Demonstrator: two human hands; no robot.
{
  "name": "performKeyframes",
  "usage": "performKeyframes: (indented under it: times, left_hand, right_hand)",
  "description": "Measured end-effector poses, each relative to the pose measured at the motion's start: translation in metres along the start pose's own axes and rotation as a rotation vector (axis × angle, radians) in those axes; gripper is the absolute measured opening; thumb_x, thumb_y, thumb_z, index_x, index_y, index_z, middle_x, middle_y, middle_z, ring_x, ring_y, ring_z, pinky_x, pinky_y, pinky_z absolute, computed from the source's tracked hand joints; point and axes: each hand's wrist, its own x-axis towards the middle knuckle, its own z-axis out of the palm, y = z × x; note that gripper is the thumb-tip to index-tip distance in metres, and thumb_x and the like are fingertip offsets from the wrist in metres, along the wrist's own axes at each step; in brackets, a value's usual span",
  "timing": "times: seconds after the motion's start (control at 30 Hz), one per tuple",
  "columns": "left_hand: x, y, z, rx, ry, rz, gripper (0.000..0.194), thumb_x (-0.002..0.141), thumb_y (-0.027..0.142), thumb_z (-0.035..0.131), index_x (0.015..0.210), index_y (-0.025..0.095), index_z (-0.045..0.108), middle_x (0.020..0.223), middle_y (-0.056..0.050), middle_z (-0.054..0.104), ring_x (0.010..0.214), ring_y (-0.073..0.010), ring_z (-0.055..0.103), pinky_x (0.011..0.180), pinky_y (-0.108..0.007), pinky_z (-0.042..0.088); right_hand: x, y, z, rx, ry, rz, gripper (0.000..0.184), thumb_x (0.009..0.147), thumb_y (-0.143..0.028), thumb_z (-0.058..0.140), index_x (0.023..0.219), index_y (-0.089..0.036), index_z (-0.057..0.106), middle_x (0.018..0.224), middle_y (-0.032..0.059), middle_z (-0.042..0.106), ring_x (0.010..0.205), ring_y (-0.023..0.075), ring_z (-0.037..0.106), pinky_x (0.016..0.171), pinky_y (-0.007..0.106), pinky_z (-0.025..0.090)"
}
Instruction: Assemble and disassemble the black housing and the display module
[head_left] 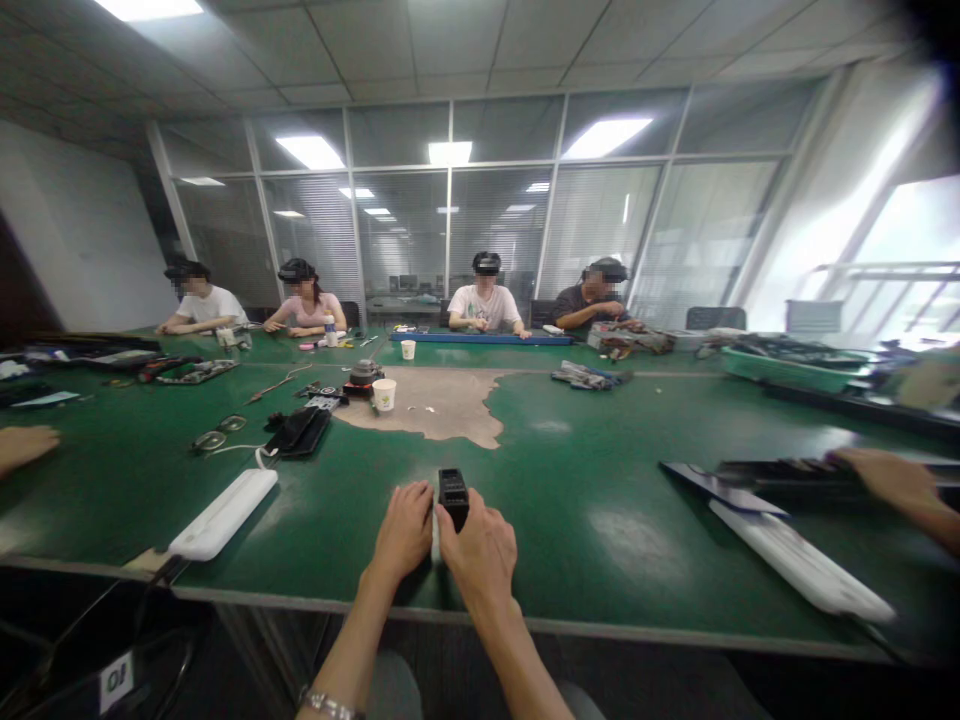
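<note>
In the head view, a small black box-shaped device [452, 490] with slots or sockets on its top face stands on the green table just in front of me. My right hand [484, 550] is closed around its near right side, thumb and fingers pressed against it. Close on the left, my left hand [405, 530] has its fingers curled and bunched together, with the fingertips near the device. Whatever those left fingers hold, if anything, is hidden. A dark patch lies under both palms, and I cannot make out what it is.
White power strips [229, 510] lie to the left and right [795, 560]. Paper cups [384, 395], a black case [300, 430] and glasses [217, 433] sit ahead. A co-worker's hand [892, 480] reaches in at right, another [26, 445] at left. Several people sit opposite.
</note>
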Motion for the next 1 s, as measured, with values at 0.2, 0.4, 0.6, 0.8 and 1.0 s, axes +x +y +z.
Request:
performKeyframes:
  times: [0.2,0.4,0.6,0.8,1.0]
  left_hand:
    - [0.0,0.0,-0.001,0.012,-0.022,-0.003,0.049,0.092,0.02,0.037,0.14,0.016,0.044,0.147,-0.01,0.045,0.137,-0.0205,0.037,0.117,-0.044,0.02]
    - [-0.001,0.002,-0.002,0.015,-0.048,-0.011,0.053,0.089,0.018,0.038,0.141,0.014,0.042,0.149,-0.01,0.042,0.139,-0.0204,0.034,0.119,-0.042,0.016]
    - [0.0,0.001,-0.002,0.004,-0.027,0.002,0.05,0.091,0.024,0.04,0.14,0.014,0.045,0.147,-0.011,0.044,0.138,-0.0219,0.036,0.118,-0.043,0.017]
    - [-0.002,-0.002,0.003,0.003,0.034,0.024,0.045,0.094,0.027,0.041,0.137,0.018,0.047,0.144,-0.011,0.047,0.135,-0.0222,0.04,0.117,-0.046,0.021]
    - [-0.002,-0.002,0.003,0.008,0.036,0.029,0.047,0.091,0.022,0.043,0.138,0.02,0.047,0.144,-0.01,0.047,0.135,-0.0217,0.039,0.117,-0.047,0.021]
  right_hand:
    - [-0.014,0.011,0.011,0.014,-0.013,0.007,0.045,0.087,-0.044,0.055,0.123,-0.017,0.053,0.097,0.0109,0.069,0.094,0.0264,0.062,0.08,0.034,0.036]
    - [-0.015,0.014,0.018,0.03,-0.003,0.002,0.056,0.085,-0.047,0.057,0.129,-0.012,0.05,0.119,0.0165,0.063,0.113,0.0287,0.056,0.087,0.034,0.037]
    - [-0.011,0.012,0.019,0.03,-0.045,0.024,0.044,0.088,-0.044,0.054,0.12,-0.014,0.056,0.101,0.0136,0.068,0.099,0.0269,0.062,0.083,0.034,0.037]
    - [0.003,0.006,0.006,0.115,0.017,0.018,0.041,0.087,-0.045,0.055,0.117,-0.017,0.057,0.095,0.0106,0.069,0.094,0.0254,0.063,0.081,0.032,0.038]
    - [0.022,0.029,-0.01,0.199,0.102,0.004,0.043,0.089,-0.047,0.05,0.121,-0.018,0.054,0.103,0.0099,0.068,0.094,0.0235,0.063,0.081,0.03,0.04]
